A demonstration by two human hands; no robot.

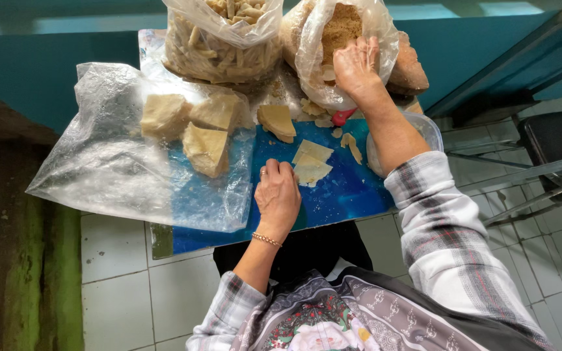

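While the left hand [277, 195] is lying curled on the blue board [346, 192], its fingertips are touching thin pale slices [311, 162]. The right hand [356, 65] is reaching into a plastic bag of brown crumbs [343, 29]; I cannot tell if it is grabbing any. Big pale chunks [206, 148] are sitting on a clear bag [105, 162] nearby.

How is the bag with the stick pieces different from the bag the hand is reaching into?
The bag of sticks holds pale, finger-shaped strips; the bag of crumbs holds brown, crumbly stuff. The bag of sticks stands untouched, while the right hand rests on the bag of crumbs. The bag of sticks sits further left. Both are clear plastic, open on top, standing at the far edge of the blue table.
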